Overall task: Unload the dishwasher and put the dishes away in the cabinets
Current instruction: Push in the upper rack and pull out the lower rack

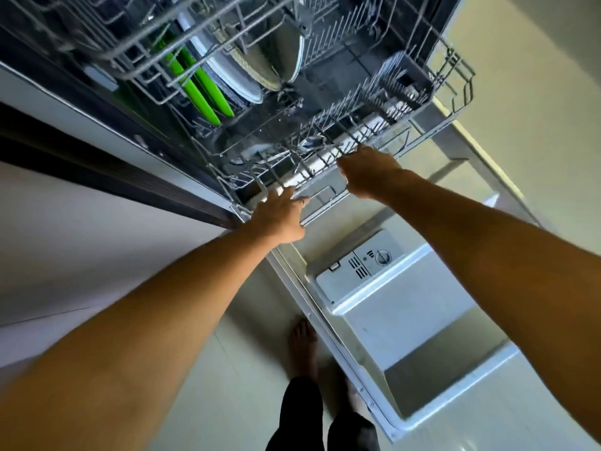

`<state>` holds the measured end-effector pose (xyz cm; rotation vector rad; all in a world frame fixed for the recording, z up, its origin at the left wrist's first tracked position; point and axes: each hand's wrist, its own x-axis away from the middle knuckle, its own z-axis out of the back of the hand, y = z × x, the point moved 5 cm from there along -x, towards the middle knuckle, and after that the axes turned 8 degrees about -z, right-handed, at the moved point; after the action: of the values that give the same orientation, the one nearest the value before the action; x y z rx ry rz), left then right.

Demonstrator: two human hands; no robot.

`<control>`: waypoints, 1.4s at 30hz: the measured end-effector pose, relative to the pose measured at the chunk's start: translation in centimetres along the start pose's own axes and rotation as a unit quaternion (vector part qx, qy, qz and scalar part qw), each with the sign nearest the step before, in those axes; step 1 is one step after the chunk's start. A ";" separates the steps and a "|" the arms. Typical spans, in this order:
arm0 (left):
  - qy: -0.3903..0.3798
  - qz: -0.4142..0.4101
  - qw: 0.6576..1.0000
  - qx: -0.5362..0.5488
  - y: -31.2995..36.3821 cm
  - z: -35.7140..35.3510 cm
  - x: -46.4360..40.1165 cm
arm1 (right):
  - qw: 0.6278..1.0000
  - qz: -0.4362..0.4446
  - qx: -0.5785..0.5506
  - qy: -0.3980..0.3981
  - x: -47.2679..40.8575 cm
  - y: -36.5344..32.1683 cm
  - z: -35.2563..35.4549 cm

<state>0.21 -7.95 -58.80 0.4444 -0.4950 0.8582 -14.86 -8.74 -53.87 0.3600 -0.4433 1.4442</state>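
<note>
The dishwasher stands open with its door (406, 320) folded down in front of me. Its grey wire lower rack (341, 135) holds two green plates (201, 89), a white plate (234, 79) and a large grey-rimmed plate (276, 53), all upright on edge toward the left. My left hand (279, 216) grips the rack's front rail at its left end. My right hand (367, 172) closes over the same front rail further right. An upper rack (136, 37) hangs above the plates.
The detergent compartment (361, 262) sits in the lowered door. Dark cabinet fronts (97, 157) run along the left. My bare feet (304, 346) stand on the pale tiled floor beside the door's left edge. A grey cutlery basket (406, 83) sits in the rack's right side.
</note>
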 end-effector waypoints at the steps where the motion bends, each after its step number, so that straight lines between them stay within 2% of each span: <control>1: -0.009 -0.004 1.000 0.003 0.9 -0.3 0.5 | 1.000 -0.002 -0.008 -0.008 0.8 0.5 -0.4; 6: -0.052 -0.029 0.998 0.014 4.7 -1.0 1.9 | 0.998 -0.004 -0.036 -0.052 4.5 2.5 -2.7; 12: -0.186 -0.021 0.981 0.060 8.9 -1.4 3.2 | 0.992 -0.021 -0.040 -0.121 7.8 5.0 -5.4; 16: -0.244 -0.036 0.966 0.083 11.1 -2.6 4.6 | 0.980 -0.045 -0.061 -0.183 9.8 6.6 -6.7; 22: -0.284 -0.041 0.954 0.091 13.7 -4.4 5.7 | 0.961 -0.060 -0.050 -0.264 12.3 8.6 -8.5; 26: -0.287 -0.092 0.953 0.025 16.7 -6.4 7.6 | 0.938 -0.081 -0.069 -0.329 13.9 9.8 -9.7; 28: -0.283 -0.105 0.952 0.050 17.5 -6.1 7.9 | 0.929 -0.102 -0.088 -0.345 14.3 10.3 -10.3; 32: -0.347 -0.041 0.927 0.138 17.4 -6.0 7.3 | 0.912 -0.116 -0.074 -0.387 15.4 11.0 -11.3; 35: -0.355 -0.070 0.923 0.130 18.3 -6.8 8.2 | 0.902 -0.116 -0.061 -0.410 16.2 11.3 -11.8; 42: -0.368 -0.073 0.914 0.155 18.8 -7.3 8.5 | 0.898 -0.108 -0.051 -0.423 17.3 11.4 -11.8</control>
<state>-8.40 12.07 -56.57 1.1031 -1.0088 0.6022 -24.08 13.11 -55.86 0.9284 -1.1365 0.9825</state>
